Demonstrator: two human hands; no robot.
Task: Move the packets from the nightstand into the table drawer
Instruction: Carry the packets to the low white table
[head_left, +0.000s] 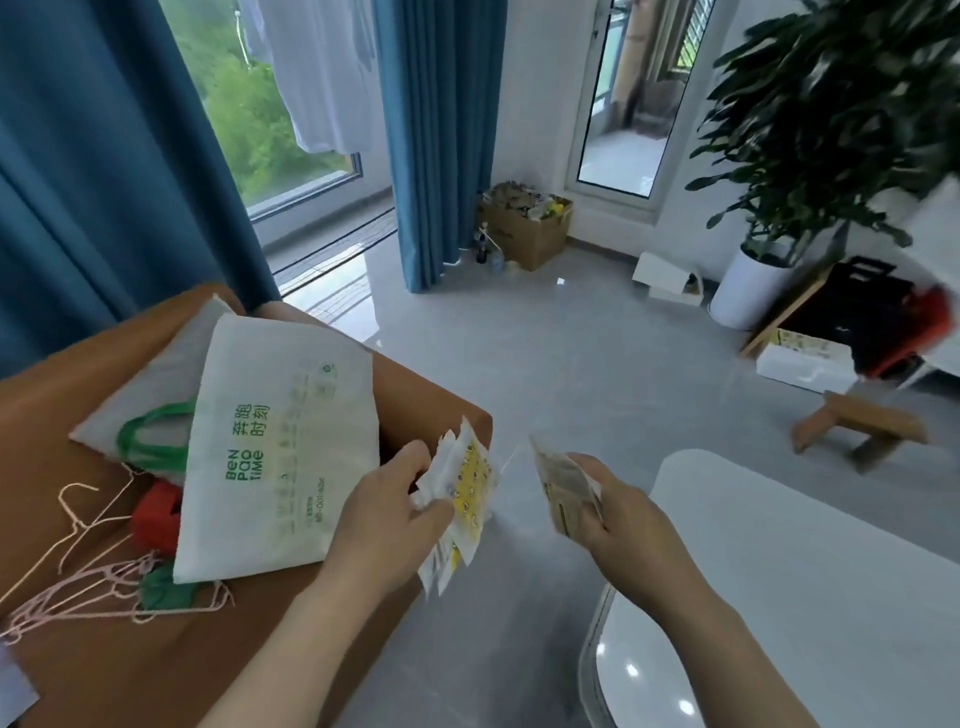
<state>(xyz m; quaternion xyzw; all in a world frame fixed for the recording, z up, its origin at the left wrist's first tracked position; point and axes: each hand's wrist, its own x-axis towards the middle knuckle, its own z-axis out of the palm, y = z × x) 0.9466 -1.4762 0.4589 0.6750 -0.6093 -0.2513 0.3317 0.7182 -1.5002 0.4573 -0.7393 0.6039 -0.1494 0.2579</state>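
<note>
Two bunches of packets are off the nightstand (156, 665) and in the person's grip. The left hand (384, 514) pinches a fan of white-and-yellow packets (467, 483) between thumb and curled fingers, just past the nightstand's front corner. The right hand (623, 514) clasps a tan stack (563, 488) over the floor (519, 374). The pick-up therefore looks done or nearly so: no further packets show on the nightstand, though the white tote bag (275, 441) lying there could hide some. The carry and the drop are left, and no drawer is in view. The brown nightstand also bears pink wire hangers (88, 587) and a red box (156, 514). A white tabletop (779, 545) lies at lower right, and beyond stand blue curtains (436, 130), a cardboard box (530, 228) and a potted plant (831, 104).
</note>
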